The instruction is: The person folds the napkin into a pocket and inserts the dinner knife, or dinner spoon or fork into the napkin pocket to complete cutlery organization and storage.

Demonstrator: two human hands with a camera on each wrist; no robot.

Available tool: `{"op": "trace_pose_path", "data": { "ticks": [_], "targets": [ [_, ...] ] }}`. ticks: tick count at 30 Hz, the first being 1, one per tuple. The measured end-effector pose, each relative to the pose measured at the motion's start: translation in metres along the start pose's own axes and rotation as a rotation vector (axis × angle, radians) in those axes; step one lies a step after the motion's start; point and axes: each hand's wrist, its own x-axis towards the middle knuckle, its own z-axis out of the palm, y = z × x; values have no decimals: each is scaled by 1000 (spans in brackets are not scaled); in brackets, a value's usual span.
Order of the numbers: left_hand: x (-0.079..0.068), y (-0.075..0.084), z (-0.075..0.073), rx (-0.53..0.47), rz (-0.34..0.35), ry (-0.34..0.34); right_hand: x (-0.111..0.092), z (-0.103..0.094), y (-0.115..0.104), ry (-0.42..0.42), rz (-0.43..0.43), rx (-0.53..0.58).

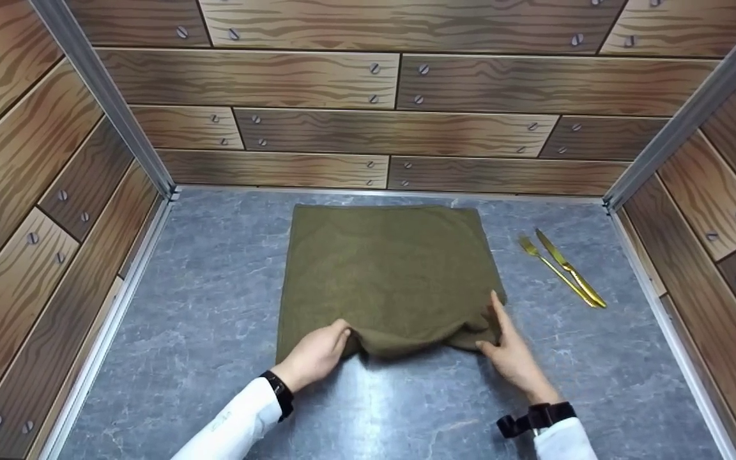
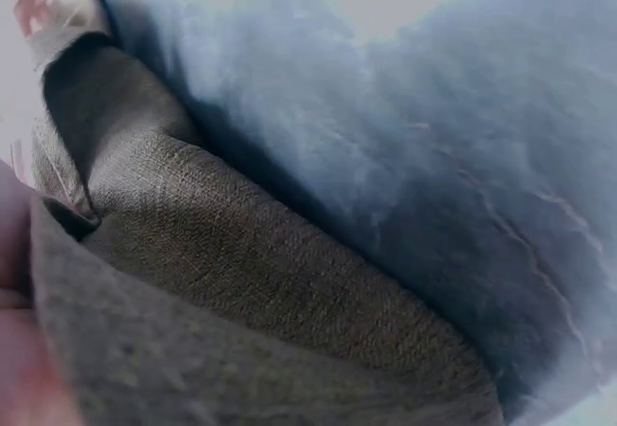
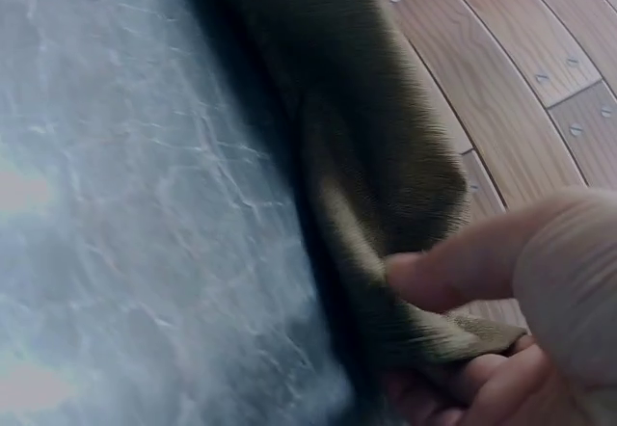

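An olive-green cloth [image 1: 387,268] lies spread on the grey marbled table, its near edge lifted into a soft wave between the hands. At the near left, my left hand [image 1: 317,352] pinches that edge between thumb and fingers. The left wrist view shows the cloth [image 2: 260,243] sagging in a fold away from the fingers. Over at the near right corner, my right hand [image 1: 516,358] has its thumb on the cloth and its index finger stretched along the side. In the right wrist view the thumb [image 3: 434,277] presses a fold, and curled fingers [image 3: 501,383] hold the corner from below.
To the right of the cloth, a gold fork [image 1: 550,265] and a gold knife [image 1: 569,265] lie side by side at a slant. Wood-patterned panels [image 1: 317,131] wall the table at the back and both sides, with metal rails [image 1: 112,319] along the edges.
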Motion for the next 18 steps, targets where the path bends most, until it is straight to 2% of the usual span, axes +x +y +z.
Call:
{"op": "trace_pose_path", "data": {
  "ticks": [5,7,10,13,18],
  "targets": [
    [4,-1,-4,-53,-25,4,-3,-2,-6,136,-81,74],
    [4,0,-4,-35,-17,2,-4,-6,-10,201,-67,78],
    [2,1,-3,12,2,-7,-5,-13,-17,267,-1,33],
    [0,2,-2,57,28,-28,-8,-20,-21,265,59,-28],
    [-6,3,-2,138,109,-104,-12,-28,-12,183,100,-155]
  ]
}}
